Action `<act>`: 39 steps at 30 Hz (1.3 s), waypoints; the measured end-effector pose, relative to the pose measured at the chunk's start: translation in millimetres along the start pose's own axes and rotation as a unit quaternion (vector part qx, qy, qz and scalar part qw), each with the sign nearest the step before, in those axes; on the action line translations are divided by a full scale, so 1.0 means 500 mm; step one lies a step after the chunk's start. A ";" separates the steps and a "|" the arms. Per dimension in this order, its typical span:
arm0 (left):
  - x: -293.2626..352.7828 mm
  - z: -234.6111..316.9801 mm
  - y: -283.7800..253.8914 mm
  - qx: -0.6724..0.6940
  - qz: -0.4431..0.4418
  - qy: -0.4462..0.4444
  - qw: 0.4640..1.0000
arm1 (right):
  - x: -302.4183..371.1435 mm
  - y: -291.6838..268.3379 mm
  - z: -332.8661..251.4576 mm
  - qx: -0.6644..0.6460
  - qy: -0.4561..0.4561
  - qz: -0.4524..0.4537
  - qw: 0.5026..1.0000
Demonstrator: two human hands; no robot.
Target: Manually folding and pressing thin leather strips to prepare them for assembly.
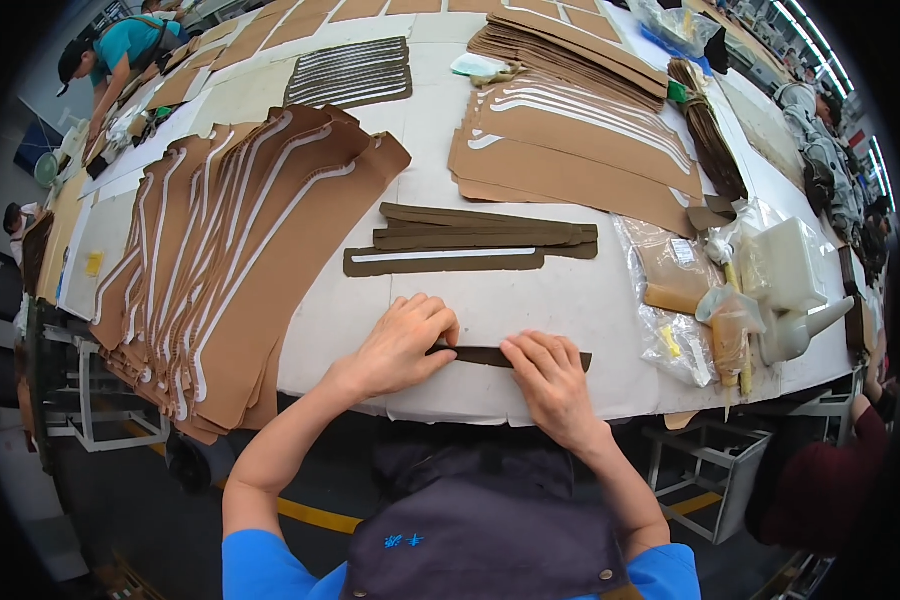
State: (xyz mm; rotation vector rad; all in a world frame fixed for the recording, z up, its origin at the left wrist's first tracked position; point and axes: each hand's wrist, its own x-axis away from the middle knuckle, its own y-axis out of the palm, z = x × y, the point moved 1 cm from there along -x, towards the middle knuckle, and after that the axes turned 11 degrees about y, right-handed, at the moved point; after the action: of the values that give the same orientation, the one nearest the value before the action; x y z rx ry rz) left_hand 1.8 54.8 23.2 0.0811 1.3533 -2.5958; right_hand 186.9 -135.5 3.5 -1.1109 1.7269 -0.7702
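Dark brown strip (482, 356) lies just in from the near edge of the table (490, 305), about midway along that edge and running roughly parallel to it. The left hand (402, 347) is half closed at the strip's left end, thumb and forefinger nearly meeting around it in what looks like a light pinch. The right hand (550, 380) is loosely bent, fingertips down on the strip toward its right end, which pokes out a little past them; its thumb is hidden, so I cannot tell whether it grips or only presses.

The step seems to be working the strip's long edge by finger, perhaps a fold or a crease, though which one does not show. To do it well, I would keep the right fingertips firm as an anchor, hold the strip flat and taut between the hands, and work along in short, even presses so the edge stays straight. Pulling hard at the left end could skew it. The stack of strips (485, 236) sits farther toward the far edge, apart from both hands, leaving room to keep elbows low and wrists relaxed
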 end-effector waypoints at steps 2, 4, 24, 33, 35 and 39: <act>-0.002 -0.014 -0.002 0.013 -0.011 0.010 1.000 | -0.002 0.009 0.012 -0.083 0.010 -0.026 0.996; 0.000 -0.035 -0.016 0.125 0.050 -0.051 0.990 | -0.039 0.009 0.032 -0.105 0.023 -0.031 0.994; -0.013 -0.107 -0.013 -0.087 0.230 -0.001 0.969 | -0.248 0.105 0.063 0.194 -0.187 0.025 0.963; -0.008 -0.027 0.018 -0.081 0.173 0.032 0.981 | -0.065 -0.027 0.024 0.186 -0.189 -0.038 0.963; 0.007 -0.013 0.034 -0.088 0.148 0.029 0.985 | -0.014 -0.050 0.028 0.105 -0.099 -0.062 0.988; -0.013 0.014 0.027 -0.080 0.159 0.030 0.984 | -0.023 -0.085 0.027 -0.018 0.026 0.007 0.999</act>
State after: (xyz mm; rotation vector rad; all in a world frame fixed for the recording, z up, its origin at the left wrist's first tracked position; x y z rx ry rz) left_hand 11.2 42.9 17.3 0.3232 1.4321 -2.2307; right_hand 215.8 -142.3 38.3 -1.1103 1.7961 -0.7692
